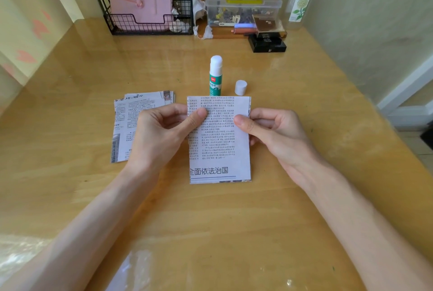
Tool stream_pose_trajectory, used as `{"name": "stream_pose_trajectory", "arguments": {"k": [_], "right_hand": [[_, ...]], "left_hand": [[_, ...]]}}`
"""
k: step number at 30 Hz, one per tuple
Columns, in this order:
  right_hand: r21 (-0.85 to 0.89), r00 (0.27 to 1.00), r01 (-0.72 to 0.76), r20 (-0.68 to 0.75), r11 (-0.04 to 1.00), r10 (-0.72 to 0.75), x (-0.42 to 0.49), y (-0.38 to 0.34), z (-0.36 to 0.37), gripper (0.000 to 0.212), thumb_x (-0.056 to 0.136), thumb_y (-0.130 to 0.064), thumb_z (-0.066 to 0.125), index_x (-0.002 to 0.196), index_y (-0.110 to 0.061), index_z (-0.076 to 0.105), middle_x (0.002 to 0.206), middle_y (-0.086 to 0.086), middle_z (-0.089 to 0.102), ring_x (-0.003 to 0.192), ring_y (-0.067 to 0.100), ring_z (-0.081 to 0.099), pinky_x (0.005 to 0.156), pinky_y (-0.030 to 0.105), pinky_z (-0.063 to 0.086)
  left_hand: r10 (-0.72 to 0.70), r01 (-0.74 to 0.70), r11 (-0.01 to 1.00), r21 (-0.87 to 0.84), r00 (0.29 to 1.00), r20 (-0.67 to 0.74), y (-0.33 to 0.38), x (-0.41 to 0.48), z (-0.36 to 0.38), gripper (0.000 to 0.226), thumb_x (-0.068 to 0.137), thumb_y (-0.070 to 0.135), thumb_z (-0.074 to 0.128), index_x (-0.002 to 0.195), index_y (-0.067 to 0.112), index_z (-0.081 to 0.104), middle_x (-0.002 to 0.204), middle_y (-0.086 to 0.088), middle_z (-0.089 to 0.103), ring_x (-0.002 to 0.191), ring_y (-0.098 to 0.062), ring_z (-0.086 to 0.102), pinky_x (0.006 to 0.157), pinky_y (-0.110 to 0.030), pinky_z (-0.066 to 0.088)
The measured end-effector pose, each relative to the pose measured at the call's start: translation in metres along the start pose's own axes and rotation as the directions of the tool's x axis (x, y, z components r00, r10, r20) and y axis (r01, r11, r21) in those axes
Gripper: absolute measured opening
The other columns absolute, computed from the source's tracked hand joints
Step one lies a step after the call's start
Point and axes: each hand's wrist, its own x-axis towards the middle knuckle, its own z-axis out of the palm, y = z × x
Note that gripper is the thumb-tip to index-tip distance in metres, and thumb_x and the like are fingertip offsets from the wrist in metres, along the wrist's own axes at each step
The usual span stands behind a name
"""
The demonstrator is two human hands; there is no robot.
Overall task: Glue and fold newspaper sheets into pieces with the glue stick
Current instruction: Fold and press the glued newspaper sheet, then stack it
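Observation:
A folded newspaper piece (219, 150) is held upright over the middle of the wooden table (234, 220). My left hand (161, 129) pinches its left edge, thumb on the printed face. My right hand (271, 131) pinches the right edge the same way. Just behind the piece stands a green and white glue stick (215, 77), uncapped, with its white tip showing. Its white cap (240, 87) sits on the table to the right of it. A stack of newspaper sheets (127, 124) lies flat to the left, partly hidden by my left hand.
At the back stand a black wire rack (150, 23) holding a pink item, a wooden shelf with a clear plastic box (243, 8), and black boxes (267, 43). A wall runs along the right, and a curtain hangs on the left.

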Motion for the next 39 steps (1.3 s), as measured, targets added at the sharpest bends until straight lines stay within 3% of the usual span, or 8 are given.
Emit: {"name": "stream_pose_trajectory", "arguments": {"k": [5,9,13,18,25,29,35,39], "right_hand": [[0.042,1.0,0.02,-0.022,0.999,-0.019,0.0008,-0.0007,0.0,0.01,0.093,-0.019,0.078,0.093,-0.009,0.079,0.095,0.009,0.081,0.08,0.013,0.067,0.068,0.024,0.049],[0.033,1.0,-0.018,0.022,0.999,0.017,0.0,-0.0011,0.0003,0.025,0.091,-0.028,0.079,0.104,-0.007,0.079,0.101,0.008,0.082,0.087,0.015,0.069,0.068,0.028,0.048],[-0.024,1.0,-0.017,0.024,1.0,0.018,0.0006,0.0018,-0.0001,0.021,0.089,-0.025,0.082,0.092,-0.005,0.078,0.092,0.009,0.081,0.075,0.014,0.061,0.063,0.024,0.047],[-0.023,1.0,0.0,-0.019,1.0,0.0,0.0019,0.0023,-0.0026,0.021,0.088,-0.025,0.083,0.092,-0.005,0.078,0.093,0.009,0.081,0.077,0.02,0.06,0.064,0.022,0.048],[-0.014,0.994,-0.056,0.09,0.998,0.057,-0.004,-0.0041,-0.0001,0.029,0.089,-0.031,0.08,0.107,-0.008,0.077,0.101,0.01,0.081,0.093,0.024,0.076,0.08,0.036,0.056],[-0.077,0.997,-0.04,0.069,0.996,0.045,-0.0033,-0.0021,0.0019,0.024,0.089,-0.022,0.082,0.095,0.0,0.077,0.09,0.017,0.08,0.074,0.026,0.065,0.068,0.031,0.052],[-0.066,0.999,-0.048,0.019,0.997,0.05,-0.0048,-0.0041,0.0003,0.019,0.089,-0.022,0.083,0.092,-0.005,0.077,0.095,0.01,0.082,0.097,0.029,0.079,0.102,0.047,0.058],[-0.023,0.992,-0.067,0.105,0.997,0.069,-0.0066,-0.0074,0.003,0.021,0.088,-0.025,0.081,0.103,-0.01,0.079,0.097,0.008,0.082,0.085,0.021,0.077,0.08,0.031,0.059]], "left_hand": [[-0.08,0.077,0.997,0.026,0.99,0.116,-0.0014,-0.0003,-0.0032,0.013,0.086,0.023,0.081,0.09,0.011,0.08,0.095,-0.005,0.081,0.092,-0.015,0.078,0.079,-0.021,0.058],[-0.024,0.02,0.997,0.076,0.998,0.052,-0.0017,-0.0004,-0.0028,0.022,0.087,0.019,0.081,0.066,0.018,0.076,0.076,0.005,0.078,0.077,-0.004,0.073,0.072,-0.019,0.055],[-0.034,0.034,0.999,0.032,0.999,-0.01,-0.0005,0.0016,-0.0031,0.019,0.087,0.02,0.081,0.07,0.014,0.074,0.076,0.005,0.077,0.071,-0.002,0.07,0.06,-0.011,0.048],[-0.144,0.144,0.99,0.003,0.985,0.092,-0.0001,0.0001,-0.0042,0.026,0.085,0.027,0.08,0.104,0.009,0.081,0.102,-0.003,0.081,0.098,-0.016,0.078,0.087,-0.026,0.061],[-0.129,0.127,0.991,0.044,0.991,0.037,-0.0025,0.0005,-0.005,0.02,0.087,0.02,0.081,0.103,0.009,0.081,0.099,-0.003,0.081,0.095,-0.018,0.079,0.087,-0.029,0.062],[-0.145,0.144,0.989,0.044,0.989,0.032,-0.002,0.0018,-0.0051,0.024,0.086,0.025,0.081,0.106,0.011,0.081,0.101,-0.003,0.081,0.096,-0.02,0.079,0.089,-0.036,0.063],[-0.213,0.205,0.977,0.062,0.964,0.157,0.0001,-0.0023,-0.0034,0.025,0.085,0.024,0.081,0.107,0.012,0.082,0.102,-0.003,0.081,0.099,-0.018,0.078,0.091,-0.034,0.061],[-0.182,0.178,0.983,0.043,0.977,0.11,-0.0005,-0.0014,-0.0051,0.022,0.086,0.016,0.082,0.107,0.009,0.081,0.103,-0.003,0.081,0.099,-0.017,0.078,0.09,-0.031,0.061]]}}
